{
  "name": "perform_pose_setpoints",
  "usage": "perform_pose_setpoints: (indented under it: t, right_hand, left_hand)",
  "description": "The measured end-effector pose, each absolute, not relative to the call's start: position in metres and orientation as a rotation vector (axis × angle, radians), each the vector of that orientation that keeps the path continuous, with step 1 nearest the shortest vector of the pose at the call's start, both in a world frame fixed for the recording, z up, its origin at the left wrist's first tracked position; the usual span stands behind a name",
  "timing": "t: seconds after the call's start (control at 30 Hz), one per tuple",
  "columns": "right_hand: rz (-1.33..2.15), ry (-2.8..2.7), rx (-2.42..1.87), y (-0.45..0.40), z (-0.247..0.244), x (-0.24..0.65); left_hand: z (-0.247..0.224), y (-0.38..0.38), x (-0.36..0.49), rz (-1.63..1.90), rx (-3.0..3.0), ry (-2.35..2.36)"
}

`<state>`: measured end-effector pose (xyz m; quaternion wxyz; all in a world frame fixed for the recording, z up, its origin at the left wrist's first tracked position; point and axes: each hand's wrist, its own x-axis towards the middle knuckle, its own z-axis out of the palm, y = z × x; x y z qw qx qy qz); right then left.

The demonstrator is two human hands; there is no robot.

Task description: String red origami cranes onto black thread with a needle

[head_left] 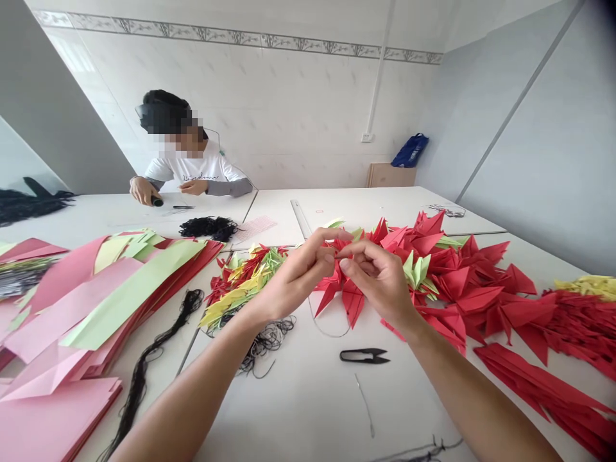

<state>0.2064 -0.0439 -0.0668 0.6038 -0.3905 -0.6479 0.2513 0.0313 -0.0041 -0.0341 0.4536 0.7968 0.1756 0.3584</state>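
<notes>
Both my hands meet over the table, fingertips close together. My left hand (310,263) is closed in a pinch with its index finger reaching toward the other hand. Opposite it, my right hand (380,276) pinches with thumb and index finger. A thin dark thread (332,335) loops down beneath them onto the table; its upper end disappears behind my fingers. Just behind and below the hands are red folded-paper petals (353,301), partly covered. Black thread snips (364,355) lie on the table nearer to me, with a thin needle-like piece (364,404) below.
Red paper flowers (462,289) pile up on the right. Yellow and green folded pieces (255,276) lie left of my hands, beside tangled black thread (267,340). Paper sheets (135,308) and a black thread hank (149,359) fill the left. Across the table sits a co-worker (192,167).
</notes>
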Motion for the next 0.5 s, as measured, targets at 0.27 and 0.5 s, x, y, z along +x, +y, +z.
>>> perform_pose_setpoints:
  t: [0.27, 0.5]
  right_hand:
    - [0.343, -1.669, -0.961, -0.04, -0.071, 0.21]
    - [0.547, -1.698, -1.124, -0.043, -0.108, 0.215]
  left_hand:
    - [-0.067, 0.0, 0.04, 0.957, 1.98, 0.65]
    - [-0.107, -0.011, 0.037, 0.948, 1.737, 0.769]
